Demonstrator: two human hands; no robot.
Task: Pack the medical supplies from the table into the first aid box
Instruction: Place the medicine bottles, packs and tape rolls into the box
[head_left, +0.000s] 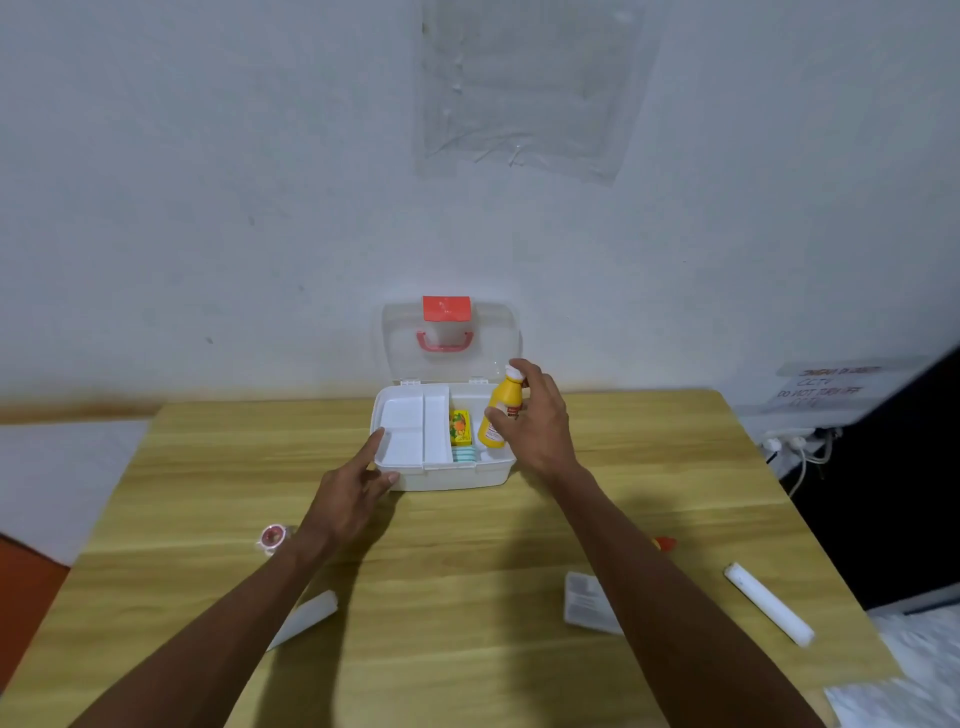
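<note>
The white first aid box stands open at the table's far side, its clear lid with a red handle raised against the wall. A white tray fills its left half. A small yellow carton and a teal strip lie in the right compartment. My right hand grips a yellow bottle with a white cap, tilted over the box's right side. My left hand rests against the box's front left corner, index finger on the rim. On the table lie two white rolls, a clear packet and a pink tape roll.
The wooden table stands against a white wall. A small red-orange item shows beside my right forearm. Cables and a power strip hang off the table's right, next to a dark surface.
</note>
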